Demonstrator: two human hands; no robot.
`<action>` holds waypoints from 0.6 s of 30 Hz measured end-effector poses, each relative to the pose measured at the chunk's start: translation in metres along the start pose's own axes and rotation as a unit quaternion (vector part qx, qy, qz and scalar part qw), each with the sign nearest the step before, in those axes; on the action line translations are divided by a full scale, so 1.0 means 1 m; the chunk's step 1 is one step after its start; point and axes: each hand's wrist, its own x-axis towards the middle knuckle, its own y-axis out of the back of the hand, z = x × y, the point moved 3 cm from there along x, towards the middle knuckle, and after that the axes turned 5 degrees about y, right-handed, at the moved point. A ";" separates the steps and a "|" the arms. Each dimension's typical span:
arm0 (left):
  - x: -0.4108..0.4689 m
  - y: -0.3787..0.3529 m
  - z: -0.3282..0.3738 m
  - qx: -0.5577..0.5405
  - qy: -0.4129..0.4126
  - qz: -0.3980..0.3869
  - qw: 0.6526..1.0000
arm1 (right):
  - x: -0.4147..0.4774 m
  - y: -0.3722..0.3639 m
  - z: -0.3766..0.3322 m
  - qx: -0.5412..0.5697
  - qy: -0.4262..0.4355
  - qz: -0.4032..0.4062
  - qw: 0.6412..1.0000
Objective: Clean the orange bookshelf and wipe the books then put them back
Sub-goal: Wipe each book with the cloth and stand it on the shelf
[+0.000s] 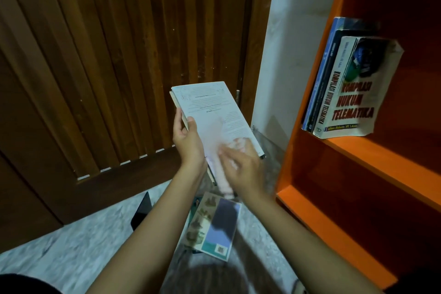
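Book: your left hand (187, 141) grips the white book (210, 105) by its edge, cover tilted up for wiping.
Cloth: your right hand (243, 164) clutches the pink cloth (220, 150) against it.
Shelf: orange bookshelf (381, 162), at your right.

A brown slatted wooden door (95, 67) stood before me, a white wall (284, 43) just right of it, pale marbled floor (71, 248) below.

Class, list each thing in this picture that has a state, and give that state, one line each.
White book: held by left hand, being wiped.
Cloth: gripped by right hand, on the cover.
Shelf books: standing on the orange shelf.
Floor books: lying flat, stacked.
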 end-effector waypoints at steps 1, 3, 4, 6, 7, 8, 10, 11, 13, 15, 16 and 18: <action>0.002 0.001 0.000 -0.002 0.003 0.002 1.000 | -0.009 -0.001 -0.004 -0.025 0.077 -0.006 0.997; 0.004 0.006 -0.001 -0.013 0.012 0.002 1.000 | -0.019 0.000 0.007 -0.070 0.165 0.010 0.984; 0.004 0.009 0.000 -0.022 0.018 0.003 1.000 | -0.021 0.003 0.016 -0.079 0.168 0.021 0.982; 0.004 0.015 0.000 -0.025 0.022 0.000 0.999 | -0.019 0.010 0.036 -0.100 0.118 0.051 0.987; 0.004 0.017 0.001 -0.020 0.022 -0.008 1.000 | -0.016 0.015 0.045 -0.106 0.074 0.058 0.990; 0.005 0.018 0.002 -0.014 0.020 -0.019 1.000 | -0.011 0.018 0.054 -0.102 0.023 0.057 0.993; 0.005 0.019 0.004 -0.001 0.020 -0.040 0.999 | 0.001 0.022 0.063 -0.071 -0.082 0.049 0.993; 0.005 0.019 0.004 0.002 0.021 -0.050 0.998 | 0.008 0.024 0.064 -0.034 -0.134 0.052 0.989; 0.005 0.019 0.003 0.006 0.025 -0.070 0.997 | 0.023 0.028 0.063 0.062 -0.223 0.095 0.968; 0.004 0.019 0.004 0.013 0.025 -0.095 0.995 | 0.034 0.034 0.056 0.152 -0.275 0.131 0.940; 0.005 0.018 0.004 0.013 0.024 -0.107 0.994 | 0.038 0.035 0.052 0.216 -0.290 0.125 0.924; 0.006 0.018 0.008 0.004 0.024 -0.126 0.992 | 0.039 0.035 0.048 0.336 -0.302 0.058 0.890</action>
